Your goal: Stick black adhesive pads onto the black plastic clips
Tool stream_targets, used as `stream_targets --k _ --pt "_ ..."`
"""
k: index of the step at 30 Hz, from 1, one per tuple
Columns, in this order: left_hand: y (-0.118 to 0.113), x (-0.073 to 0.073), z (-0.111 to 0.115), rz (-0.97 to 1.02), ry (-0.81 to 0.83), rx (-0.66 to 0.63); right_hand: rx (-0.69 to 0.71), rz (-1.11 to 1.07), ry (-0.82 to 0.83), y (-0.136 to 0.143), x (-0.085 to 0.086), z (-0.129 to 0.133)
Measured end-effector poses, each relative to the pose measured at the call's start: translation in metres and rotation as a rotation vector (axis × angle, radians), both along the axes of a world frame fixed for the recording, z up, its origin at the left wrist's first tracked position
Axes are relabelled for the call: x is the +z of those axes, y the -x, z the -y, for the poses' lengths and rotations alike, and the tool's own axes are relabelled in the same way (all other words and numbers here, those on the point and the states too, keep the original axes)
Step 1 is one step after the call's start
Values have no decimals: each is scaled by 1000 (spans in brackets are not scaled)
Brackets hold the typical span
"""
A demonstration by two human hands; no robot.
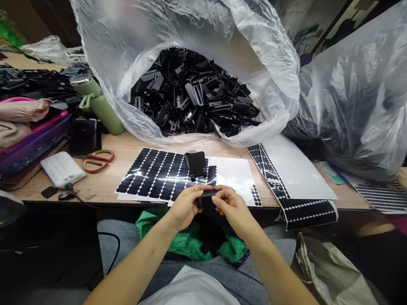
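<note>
Between my left hand (186, 206) and my right hand (231, 207) is a small black plastic part (207, 196), gripped by the fingers of both just off the table's front edge. Its top looks finely ridged; the rest is hidden by my fingers. Behind my hands lies a sheet of black stickers (159, 173), with rounded black pads in rows and a bare white area at its right. A black folding stand (196, 164) rests on that sheet. Farther back, a large clear plastic bag (127, 101) gapes open around a heap of black plastic parts (193, 93).
Left on the table are red-handled scissors (98, 161), a white power bank (62, 169), a green bottle (101, 106) and a purple basket (34, 142). More sticker sheets (310, 214) overhang the edge at right. A green sack (181, 243) lies below my hands. Another person's hand (402, 178) shows far right.
</note>
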State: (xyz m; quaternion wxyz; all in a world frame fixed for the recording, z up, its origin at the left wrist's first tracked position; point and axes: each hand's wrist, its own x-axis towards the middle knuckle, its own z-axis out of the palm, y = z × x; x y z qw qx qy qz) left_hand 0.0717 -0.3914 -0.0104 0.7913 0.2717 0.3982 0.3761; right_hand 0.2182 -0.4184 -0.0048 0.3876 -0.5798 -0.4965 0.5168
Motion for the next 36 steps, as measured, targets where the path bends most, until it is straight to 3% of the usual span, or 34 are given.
stream_targets --k 23,27,30,33,36 --pt "-6 7 6 -18 14 34 -79 195 -121 6 8 8" --pt "-7 6 7 -44 8 31 -89 284 -192 12 3 12" --pt "-9 0 6 -116 -17 25 -121 466 -219 13 -7 13" --pt "-10 -7 3 -174 -19 51 -211 649 -176 -11 -22 2" --pt "-10 -9 -1 -196 34 58 -278 800 -109 -63 -39 -18"
